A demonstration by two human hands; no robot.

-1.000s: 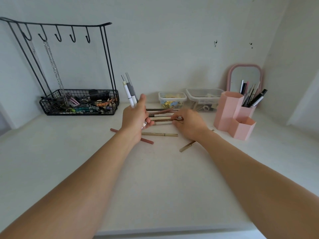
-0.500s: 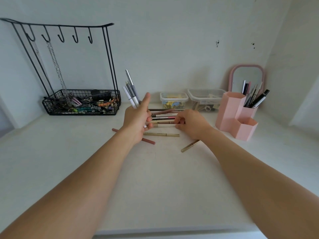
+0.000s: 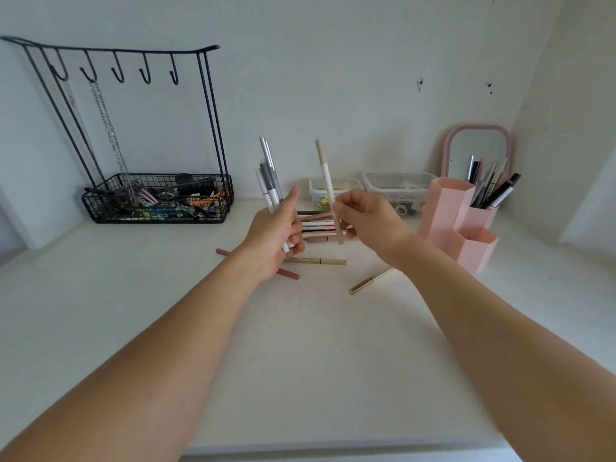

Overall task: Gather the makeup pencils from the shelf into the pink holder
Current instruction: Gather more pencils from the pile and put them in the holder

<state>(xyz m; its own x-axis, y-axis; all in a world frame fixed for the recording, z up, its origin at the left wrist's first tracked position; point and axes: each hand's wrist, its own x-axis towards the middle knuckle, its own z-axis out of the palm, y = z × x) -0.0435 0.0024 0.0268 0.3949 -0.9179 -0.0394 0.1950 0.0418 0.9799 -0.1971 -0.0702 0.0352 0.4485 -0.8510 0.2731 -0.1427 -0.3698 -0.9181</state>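
Her left hand (image 3: 273, 233) grips a bundle of pencils (image 3: 269, 176) upright, while her right hand (image 3: 368, 220) pinches one white pencil (image 3: 328, 185). More loose pencils (image 3: 316, 225) lie on the shelf (image 3: 300, 345) between them; the pink holder (image 3: 446, 208) stands at three o'clock.

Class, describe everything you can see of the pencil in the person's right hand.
The pencil is slim, white along its middle, with a beige cap at the top and a dull pink lower end. It looks like smooth plastic. It stands nearly upright, lifted clear of the shelf, above the loose pencils. Only the right hand touches it, pinching it below the middle.
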